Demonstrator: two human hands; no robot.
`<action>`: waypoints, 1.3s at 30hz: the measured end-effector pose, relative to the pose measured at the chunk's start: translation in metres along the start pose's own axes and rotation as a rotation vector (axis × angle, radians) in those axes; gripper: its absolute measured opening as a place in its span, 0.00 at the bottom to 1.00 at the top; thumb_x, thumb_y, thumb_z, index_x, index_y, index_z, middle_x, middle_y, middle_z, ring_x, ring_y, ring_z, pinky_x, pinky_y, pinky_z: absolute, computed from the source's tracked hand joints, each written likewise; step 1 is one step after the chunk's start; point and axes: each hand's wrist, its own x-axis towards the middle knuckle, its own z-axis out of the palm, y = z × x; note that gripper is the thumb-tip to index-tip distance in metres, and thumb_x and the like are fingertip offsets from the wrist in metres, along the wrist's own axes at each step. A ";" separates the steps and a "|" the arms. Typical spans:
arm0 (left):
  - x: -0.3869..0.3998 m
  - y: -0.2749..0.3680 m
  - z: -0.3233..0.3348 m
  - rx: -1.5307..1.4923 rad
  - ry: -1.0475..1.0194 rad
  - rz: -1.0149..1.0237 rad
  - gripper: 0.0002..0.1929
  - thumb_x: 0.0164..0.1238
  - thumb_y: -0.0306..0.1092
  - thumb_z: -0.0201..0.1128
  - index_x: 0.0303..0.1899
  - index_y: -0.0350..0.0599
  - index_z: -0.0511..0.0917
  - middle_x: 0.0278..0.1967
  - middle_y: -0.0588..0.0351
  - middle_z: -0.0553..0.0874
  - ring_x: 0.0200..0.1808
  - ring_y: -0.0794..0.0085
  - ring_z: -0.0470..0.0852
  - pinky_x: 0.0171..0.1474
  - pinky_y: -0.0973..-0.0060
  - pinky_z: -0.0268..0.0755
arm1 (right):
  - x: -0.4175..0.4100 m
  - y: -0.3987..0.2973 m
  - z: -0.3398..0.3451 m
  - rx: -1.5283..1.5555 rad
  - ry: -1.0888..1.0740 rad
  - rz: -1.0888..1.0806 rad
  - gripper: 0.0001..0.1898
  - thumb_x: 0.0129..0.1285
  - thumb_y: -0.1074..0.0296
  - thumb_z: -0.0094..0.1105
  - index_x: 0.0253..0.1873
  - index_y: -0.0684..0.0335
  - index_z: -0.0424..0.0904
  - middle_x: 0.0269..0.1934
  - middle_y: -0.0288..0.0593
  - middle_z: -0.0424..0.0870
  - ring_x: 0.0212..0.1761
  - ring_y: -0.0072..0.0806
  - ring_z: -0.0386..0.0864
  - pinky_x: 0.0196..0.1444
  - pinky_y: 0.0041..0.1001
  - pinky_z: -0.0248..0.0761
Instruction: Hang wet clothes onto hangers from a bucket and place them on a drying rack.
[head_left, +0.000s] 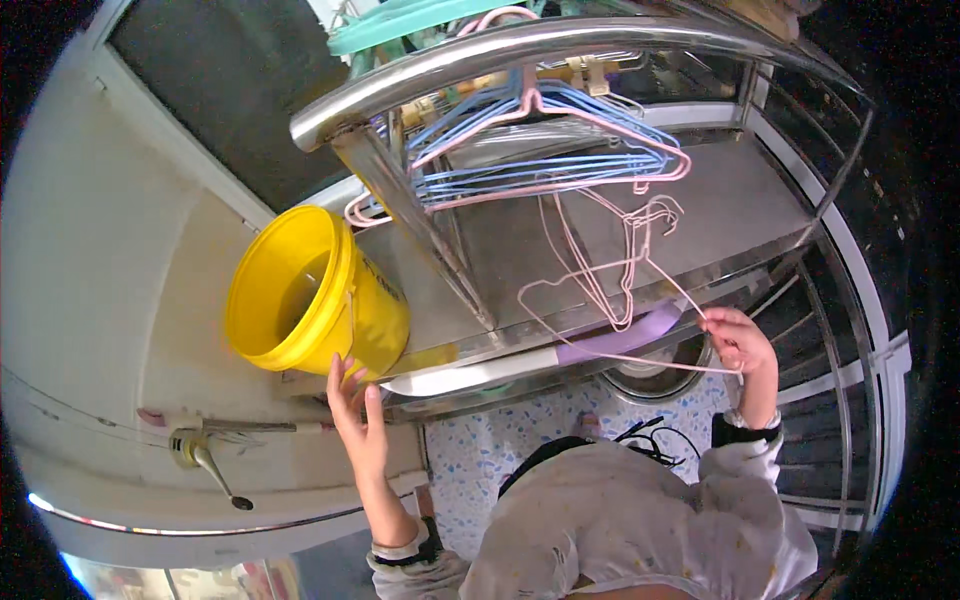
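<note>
My right hand (741, 346) pinches one corner of a pink clothes hanger (574, 341), which stretches leftward over the shelf edge. Under and behind it, several more pink hangers (592, 281) lie in a loose bunch on the metal shelf (495, 259), their hooks at the right. My left hand (356, 420) is raised with its fingers apart and holds nothing. Its fingertips overlap the lower side of a yellow plastic bucket (382, 315) in the picture; whether they touch it cannot be told. The bucket is tilted in view, its mouth facing left.
Blue and pink hangers (547, 161) hang in a row beneath a thick steel rail (570, 41). A teal plastic item (405, 22) is above it. A white and purple strip (615, 337) runs along the shelf's front. Below are a round metal-rimmed object (667, 379) and black cables (652, 442).
</note>
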 end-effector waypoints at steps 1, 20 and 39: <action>-0.001 -0.001 -0.003 0.001 -0.002 -0.004 0.27 0.70 0.31 0.52 0.68 0.45 0.56 0.60 0.50 0.68 0.54 0.66 0.72 0.58 0.70 0.65 | -0.005 0.003 -0.003 -0.033 -0.002 0.004 0.06 0.66 0.71 0.53 0.44 0.64 0.72 0.12 0.28 0.60 0.06 0.13 0.51 0.08 0.18 0.43; -0.010 0.005 -0.092 0.020 0.009 0.007 0.24 0.69 0.31 0.51 0.65 0.40 0.62 0.55 0.48 0.73 0.53 0.66 0.74 0.55 0.70 0.67 | -0.026 -0.039 0.141 -0.347 -0.615 -0.024 0.07 0.65 0.75 0.52 0.40 0.75 0.72 0.13 0.35 0.67 0.09 0.14 0.58 0.10 0.18 0.48; -0.017 -0.005 -0.204 0.087 0.181 0.178 0.21 0.69 0.32 0.49 0.62 0.39 0.66 0.57 0.49 0.73 0.58 0.64 0.72 0.60 0.69 0.63 | 0.034 -0.122 0.433 -0.986 -0.003 -1.219 0.08 0.62 0.67 0.57 0.40 0.65 0.80 0.15 0.38 0.75 0.15 0.19 0.70 0.21 0.20 0.61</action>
